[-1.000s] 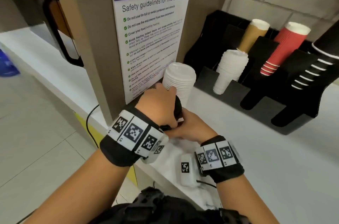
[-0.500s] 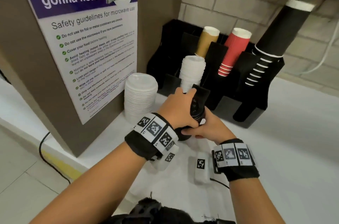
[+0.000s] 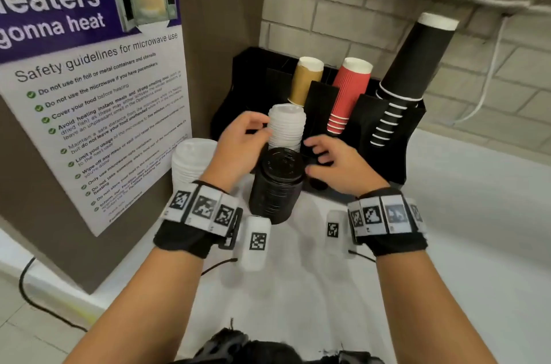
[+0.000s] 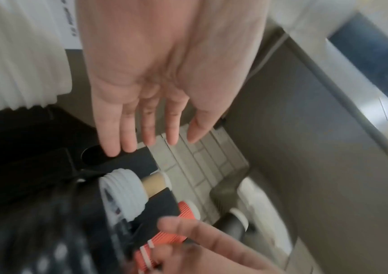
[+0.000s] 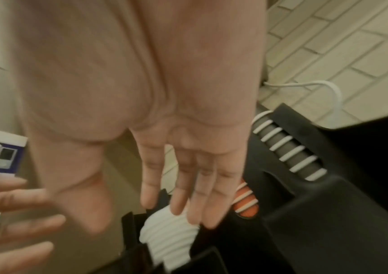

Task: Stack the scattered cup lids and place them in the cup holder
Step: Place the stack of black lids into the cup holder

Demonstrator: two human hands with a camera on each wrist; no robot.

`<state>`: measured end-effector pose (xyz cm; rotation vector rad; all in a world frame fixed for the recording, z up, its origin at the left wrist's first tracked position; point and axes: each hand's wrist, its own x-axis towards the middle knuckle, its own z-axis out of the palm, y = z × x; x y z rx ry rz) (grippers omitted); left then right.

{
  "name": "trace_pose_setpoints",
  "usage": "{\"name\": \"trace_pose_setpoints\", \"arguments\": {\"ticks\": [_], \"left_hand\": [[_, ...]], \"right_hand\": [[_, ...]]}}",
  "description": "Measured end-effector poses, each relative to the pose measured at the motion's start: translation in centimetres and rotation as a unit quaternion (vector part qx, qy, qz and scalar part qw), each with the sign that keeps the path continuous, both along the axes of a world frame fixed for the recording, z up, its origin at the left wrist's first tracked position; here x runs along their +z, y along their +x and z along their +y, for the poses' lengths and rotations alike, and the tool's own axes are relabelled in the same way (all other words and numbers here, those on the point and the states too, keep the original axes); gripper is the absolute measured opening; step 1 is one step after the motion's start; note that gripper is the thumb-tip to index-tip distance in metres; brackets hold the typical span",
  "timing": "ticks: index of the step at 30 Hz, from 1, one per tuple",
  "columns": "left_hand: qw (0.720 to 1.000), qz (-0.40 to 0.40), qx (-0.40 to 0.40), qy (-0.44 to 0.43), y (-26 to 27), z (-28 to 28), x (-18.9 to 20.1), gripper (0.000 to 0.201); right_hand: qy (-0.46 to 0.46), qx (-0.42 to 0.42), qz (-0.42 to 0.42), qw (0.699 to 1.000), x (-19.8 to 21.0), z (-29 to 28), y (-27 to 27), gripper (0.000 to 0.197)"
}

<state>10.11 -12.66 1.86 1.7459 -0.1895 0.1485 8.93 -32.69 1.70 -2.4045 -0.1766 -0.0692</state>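
Our left hand point(image 3: 238, 146) and right hand point(image 3: 334, 164), now open, have released the black lid stack point(image 3: 275, 184) standing between them, short of the cup holder point(image 3: 384, 137)

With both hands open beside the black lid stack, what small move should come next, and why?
Probably close both hands round the black lid stack again. It stands on the counter in front of the cup holder, not in a slot, and the left hand and right hand flank it, holding nothing.
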Motion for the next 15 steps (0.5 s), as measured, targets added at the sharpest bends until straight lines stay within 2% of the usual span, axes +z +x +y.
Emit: {"name": "trace_pose_setpoints", "arguments": {"ticks": [2,4,6,8,11,15], "left_hand": [[0.994,0.024,0.007,-0.109,-0.5,0.7,0.2,0.019],[0.986,0.029,0.005,-0.165,-1.0,1.2,0.1,0.020],[0.983,0.022,-0.003,-0.182,-1.4,1.3,-0.3,0.019],[0.981,0.022,-0.009,-0.191,-1.6,1.5,-0.5,0.018],[0.979,0.026,-0.008,-0.202,-1.8,1.8,-0.8,0.018],[0.977,0.024,-0.003,-0.211,-2.1,1.7,-1.0,0.018]], "right_hand": [[-0.011,0.037,-0.035,0.999,1.3,1.3,0.7,0.043],[-0.061,0.083,0.012,0.995,1.9,2.7,1.3,0.053],[-0.133,0.117,0.060,0.982,2.0,3.8,1.9,0.074],[-0.185,0.130,0.077,0.971,1.7,4.4,2.3,0.086],[-0.212,0.129,0.080,0.965,1.1,5.0,2.7,0.086],[-0.200,0.125,0.085,0.968,1.0,5.1,3.1,0.079]]}}
